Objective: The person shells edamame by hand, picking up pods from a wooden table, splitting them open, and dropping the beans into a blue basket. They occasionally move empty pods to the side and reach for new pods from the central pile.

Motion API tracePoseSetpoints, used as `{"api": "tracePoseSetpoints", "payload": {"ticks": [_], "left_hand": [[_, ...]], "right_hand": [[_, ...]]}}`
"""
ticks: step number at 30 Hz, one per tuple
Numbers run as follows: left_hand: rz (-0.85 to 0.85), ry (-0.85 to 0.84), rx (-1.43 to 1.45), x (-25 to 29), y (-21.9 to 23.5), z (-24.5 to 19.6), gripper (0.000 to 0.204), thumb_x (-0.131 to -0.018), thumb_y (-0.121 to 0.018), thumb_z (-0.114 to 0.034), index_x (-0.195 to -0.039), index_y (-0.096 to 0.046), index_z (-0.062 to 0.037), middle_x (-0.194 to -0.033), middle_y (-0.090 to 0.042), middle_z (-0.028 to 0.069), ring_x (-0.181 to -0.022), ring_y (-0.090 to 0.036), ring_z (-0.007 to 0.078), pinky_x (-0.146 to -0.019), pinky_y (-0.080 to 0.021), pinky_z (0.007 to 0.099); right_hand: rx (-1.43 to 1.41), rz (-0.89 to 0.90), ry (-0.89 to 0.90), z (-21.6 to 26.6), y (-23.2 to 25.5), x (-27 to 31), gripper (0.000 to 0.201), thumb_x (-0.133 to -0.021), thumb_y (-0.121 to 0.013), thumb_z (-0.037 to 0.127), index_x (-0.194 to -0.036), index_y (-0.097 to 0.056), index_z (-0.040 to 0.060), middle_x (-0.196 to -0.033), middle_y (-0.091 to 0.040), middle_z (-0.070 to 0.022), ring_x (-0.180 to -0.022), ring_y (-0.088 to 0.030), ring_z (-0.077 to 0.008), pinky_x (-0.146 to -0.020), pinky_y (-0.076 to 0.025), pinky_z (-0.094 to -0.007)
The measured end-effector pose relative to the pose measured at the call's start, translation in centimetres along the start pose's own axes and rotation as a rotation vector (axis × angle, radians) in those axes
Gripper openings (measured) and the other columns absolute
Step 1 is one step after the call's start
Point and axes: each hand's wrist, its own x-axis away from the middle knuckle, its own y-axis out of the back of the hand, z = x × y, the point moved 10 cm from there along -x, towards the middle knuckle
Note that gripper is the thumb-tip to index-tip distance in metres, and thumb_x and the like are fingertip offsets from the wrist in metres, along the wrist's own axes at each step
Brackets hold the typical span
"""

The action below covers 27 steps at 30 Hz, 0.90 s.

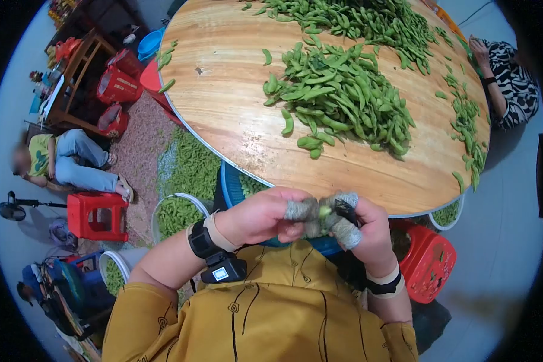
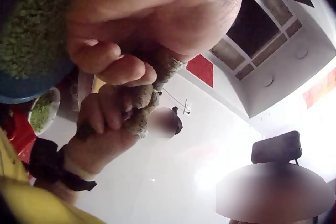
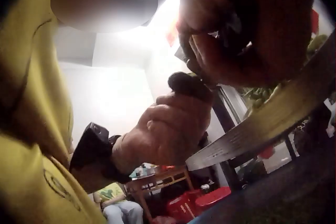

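Observation:
Near the table's front edge, in the head view, the left hand point(image 1: 271, 215) and right hand point(image 1: 368, 232) meet, thumbs and fingertips wrapped in grey covering. Between them a green pod point(image 1: 324, 211) is pinched, mostly hidden by the fingers. The left wrist view shows the left hand point(image 2: 152, 29) with its fingers curled, touching the right hand point(image 2: 107, 124). In the right wrist view the right hand point(image 3: 247, 29) is dark, beside the left hand point(image 3: 170, 124). A pile of green pods point(image 1: 344, 90) lies on the round wooden table point(image 1: 223, 90).
A blue basin point(image 1: 228, 184) sits under the table edge. Buckets of pods point(image 1: 178, 218) stand at left, near a red stool point(image 1: 96, 216) and a seated person point(image 1: 78, 157). Another red stool point(image 1: 428, 262) is at right. A second person point(image 1: 507, 84) is across the table.

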Motion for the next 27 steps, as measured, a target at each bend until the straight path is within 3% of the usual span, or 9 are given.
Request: {"api": "tracePoseSetpoints", "payload": {"ticks": [4,9,12,16,18,20,22,24,27], "left_hand": [[0.018,0.088,-0.17,0.1,0.1,0.8,0.025,-0.093,-0.055,-0.026,-0.087,-0.059,-0.0021,-0.058,-0.047,0.0008,-0.049,-0.04,0.0096,-0.047,-0.031,0.0235],[0.003,0.091,-0.256,0.9,1.7,0.8,0.025,-0.093,-0.056,-0.025,-0.096,-0.062,-0.0013,-0.061,-0.049,-0.0018,-0.053,-0.043,0.0076,-0.049,-0.033,0.0215],[-0.127,0.077,-0.658,2.9,3.2,-0.7,0.024,-0.094,-0.055,-0.025,-0.086,-0.063,-0.0034,-0.059,-0.048,-0.0005,-0.054,-0.045,0.008,-0.05,-0.037,0.024],[-0.11,0.116,-1.732,8.9,7.2,-1.1,0.02,-0.083,-0.065,-0.023,-0.078,-0.063,-0.0038,-0.066,-0.061,0.0123,-0.062,-0.061,0.0227,-0.056,-0.046,0.0348],[-0.438,0.66,-2.165,12.6,12.6,-0.5,0.019,-0.077,-0.068,-0.024,-0.082,-0.064,-0.0053,-0.07,-0.063,0.0147,-0.066,-0.063,0.0329,-0.058,-0.048,0.0382],[-0.515,0.667,-2.222,13.1,12.9,-1.0,0.02,-0.078,-0.067,-0.024,-0.086,-0.064,-0.0059,-0.074,-0.063,0.0145,-0.07,-0.062,0.0357,-0.062,-0.05,0.04],[-0.531,0.039,-1.944,10.6,8.0,-3.7,0.023,-0.08,-0.066,-0.025,-0.088,-0.063,-0.0042,-0.08,-0.063,0.0154,-0.075,-0.061,0.0362,-0.063,-0.049,0.0414],[-0.368,-0.252,-1.704,8.3,5.0,-4.5,0.02,-0.086,-0.06,-0.021,-0.093,-0.062,-0.0024,-0.081,-0.062,0.015,-0.074,-0.061,0.0336,-0.063,-0.049,0.0402],[-0.344,-0.314,-1.251,5.5,2.0,-6.2,0.019,-0.091,-0.054,-0.016,-0.098,-0.061,0.0002,-0.083,-0.063,0.0133,-0.066,-0.063,0.022,-0.058,-0.049,0.0358]], "right_hand": [[0.315,0.134,0.091,1.5,-0.4,-0.3,0.027,-0.08,-0.071,0.006,-0.105,-0.062,0.0007,-0.084,-0.063,-0.0006,-0.072,-0.054,-0.0047,-0.064,-0.046,-0.0227],[1.058,0.103,0.376,3.7,-3.7,-0.5,0.021,-0.068,-0.07,0.013,-0.076,-0.052,0.005,-0.064,-0.054,-0.01,-0.062,-0.057,-0.0334,-0.054,-0.046,-0.0408],[1.198,0.109,0.467,2.7,-5.9,-0.1,0.02,-0.069,-0.07,0.013,-0.077,-0.053,0.0051,-0.067,-0.054,-0.0104,-0.063,-0.059,-0.0308,-0.054,-0.048,-0.0393],[1.12,0.227,0.451,3.5,-6.3,-0.8,0.019,-0.076,-0.067,0.014,-0.091,-0.06,0.0046,-0.076,-0.059,-0.0128,-0.068,-0.061,-0.0308,-0.057,-0.049,-0.0389],[1.113,-0.101,0.367,5.5,-3.3,-2.6,0.022,-0.078,-0.068,0.016,-0.094,-0.061,0.0028,-0.077,-0.061,-0.0165,-0.07,-0.061,-0.0346,-0.06,-0.049,-0.0419],[1.076,-0.279,0.275,6.3,-1.2,-4.9,0.023,-0.077,-0.069,0.017,-0.092,-0.06,0.0021,-0.077,-0.062,-0.0176,-0.071,-0.061,-0.0359,-0.061,-0.048,-0.0427],[1.077,-0.419,0.267,6.7,0.8,-6.5,0.022,-0.076,-0.07,0.016,-0.087,-0.059,0.0014,-0.079,-0.063,-0.0192,-0.07,-0.06,-0.0368,-0.062,-0.048,-0.042],[1.094,-0.375,0.272,6.3,0.7,-6.8,0.02,-0.075,-0.07,0.015,-0.085,-0.059,0.0015,-0.078,-0.062,-0.0186,-0.07,-0.059,-0.0367,-0.062,-0.048,-0.0418],[1.132,-0.337,0.395,7.3,-1.0,-5.7,0.017,-0.073,-0.069,0.013,-0.082,-0.059,0.0021,-0.074,-0.06,-0.017,-0.068,-0.058,-0.0363,-0.06,-0.047,-0.0416]]}}
